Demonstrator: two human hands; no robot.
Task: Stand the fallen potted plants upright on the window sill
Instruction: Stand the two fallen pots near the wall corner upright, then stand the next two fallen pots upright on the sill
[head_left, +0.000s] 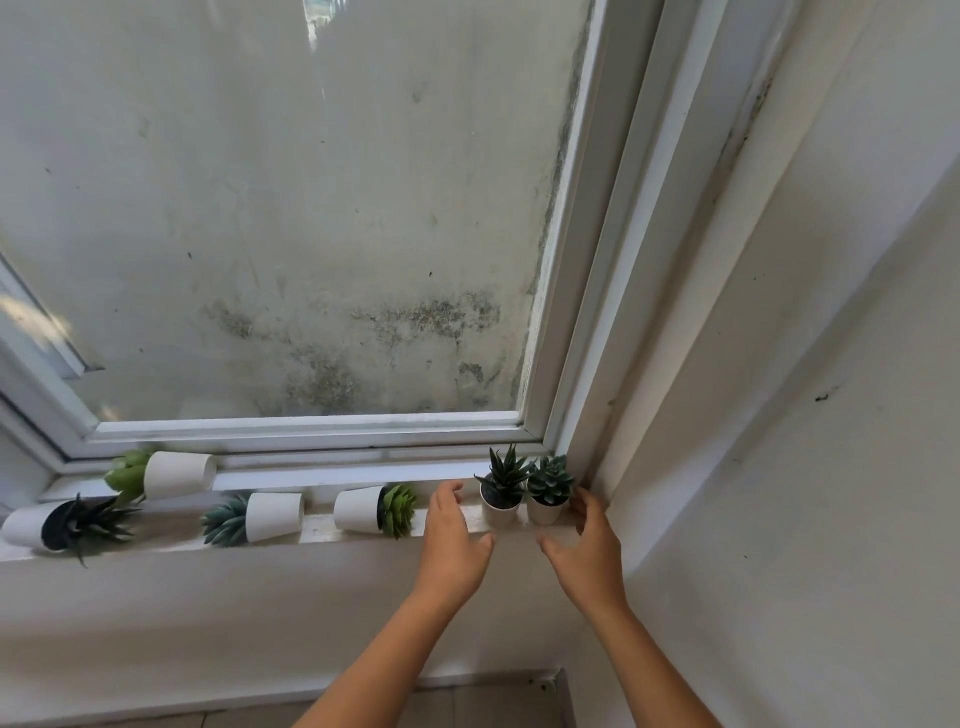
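Two small white pots stand upright at the right end of the window sill (156, 545): a spiky dark plant (501, 486) and a blue-green succulent (548, 488). Several pots lie on their sides further left: a light green rosette (371, 510), a blue-green succulent (260, 518), a dark spiky plant (57, 526) and a leafy green one (166, 474) on the frame ledge behind. My left hand (452, 540) is open just left of the upright pair. My right hand (587, 551) is open just right of them. Neither hand holds a pot.
The window frame (311, 428) and its dirty glass rise behind the sill. A white side wall (779, 415) closes the sill on the right, right beside the upright pots. The floor edge shows at the bottom.
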